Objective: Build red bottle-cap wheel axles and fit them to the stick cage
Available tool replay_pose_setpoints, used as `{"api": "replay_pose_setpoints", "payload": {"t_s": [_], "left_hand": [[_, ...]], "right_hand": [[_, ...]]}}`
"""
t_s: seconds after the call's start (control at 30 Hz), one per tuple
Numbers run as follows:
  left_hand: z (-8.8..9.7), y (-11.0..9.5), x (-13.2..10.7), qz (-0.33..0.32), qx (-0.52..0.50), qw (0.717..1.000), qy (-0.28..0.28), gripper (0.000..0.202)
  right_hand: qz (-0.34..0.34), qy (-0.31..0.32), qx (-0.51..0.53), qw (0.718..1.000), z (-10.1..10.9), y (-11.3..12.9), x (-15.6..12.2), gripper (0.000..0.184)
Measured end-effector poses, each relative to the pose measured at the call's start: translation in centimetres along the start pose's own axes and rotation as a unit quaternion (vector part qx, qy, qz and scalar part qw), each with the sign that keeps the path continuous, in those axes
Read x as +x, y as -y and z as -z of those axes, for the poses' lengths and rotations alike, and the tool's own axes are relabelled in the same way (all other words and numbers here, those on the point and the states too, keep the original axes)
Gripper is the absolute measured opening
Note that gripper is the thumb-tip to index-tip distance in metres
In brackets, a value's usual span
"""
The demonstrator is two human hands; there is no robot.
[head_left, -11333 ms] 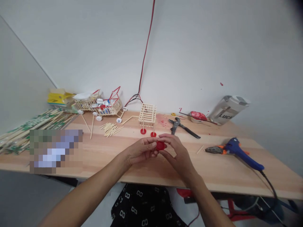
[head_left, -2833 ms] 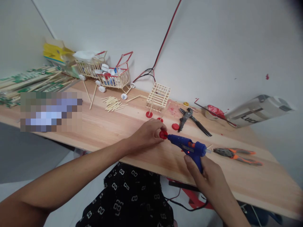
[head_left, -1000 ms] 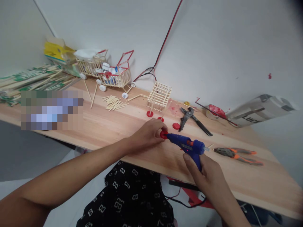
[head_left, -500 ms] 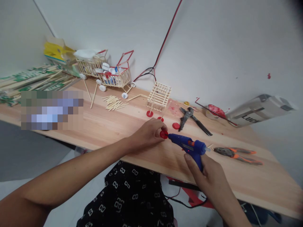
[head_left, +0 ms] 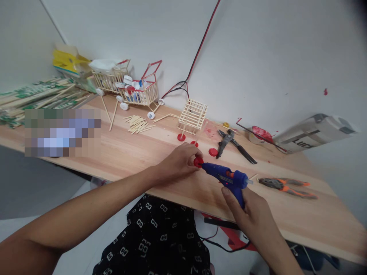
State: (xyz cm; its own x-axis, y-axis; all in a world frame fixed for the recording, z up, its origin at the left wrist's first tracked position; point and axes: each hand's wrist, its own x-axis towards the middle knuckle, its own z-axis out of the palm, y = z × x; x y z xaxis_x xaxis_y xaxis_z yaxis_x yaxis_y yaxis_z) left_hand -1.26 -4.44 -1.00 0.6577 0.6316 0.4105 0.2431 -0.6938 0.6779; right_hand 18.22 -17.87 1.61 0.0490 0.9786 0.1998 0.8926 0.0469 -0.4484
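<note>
My left hand (head_left: 179,162) pinches a small red bottle cap (head_left: 197,162) just above the wooden table (head_left: 129,152). My right hand (head_left: 252,217) is wrapped round the grip of a blue glue gun (head_left: 229,179), and the gun's nozzle touches the cap. Just behind the cap stands a small cage of wooden sticks (head_left: 192,115) on stick legs with red caps as feet (head_left: 181,137). Another loose red cap (head_left: 212,152) lies to the right of it.
Black pliers (head_left: 232,143) and orange-handled pliers (head_left: 288,186) lie on the right. A dish of red paint (head_left: 259,135) and a tipped grey carton (head_left: 314,131) sit near the wall. Stick carts (head_left: 137,91), loose sticks (head_left: 137,124) and chopstick packs (head_left: 34,95) fill the left. A red-black cable (head_left: 197,53) hangs down the wall.
Earlier both hands held the red cap and the glue gun lay on the table. Now my right hand holds the gun against the cap. Over the last second almost nothing has moved.
</note>
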Motion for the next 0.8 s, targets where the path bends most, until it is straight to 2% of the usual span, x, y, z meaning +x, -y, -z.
{"api": "replay_pose_setpoints", "payload": {"t_s": [0.8], "left_hand": [[0.04,-0.2,-0.03,0.004,0.002,1.0,0.003,0.015]], "right_hand": [[-0.004,-0.006,0.003,1.0,0.13,0.11,0.11,0.044]]}}
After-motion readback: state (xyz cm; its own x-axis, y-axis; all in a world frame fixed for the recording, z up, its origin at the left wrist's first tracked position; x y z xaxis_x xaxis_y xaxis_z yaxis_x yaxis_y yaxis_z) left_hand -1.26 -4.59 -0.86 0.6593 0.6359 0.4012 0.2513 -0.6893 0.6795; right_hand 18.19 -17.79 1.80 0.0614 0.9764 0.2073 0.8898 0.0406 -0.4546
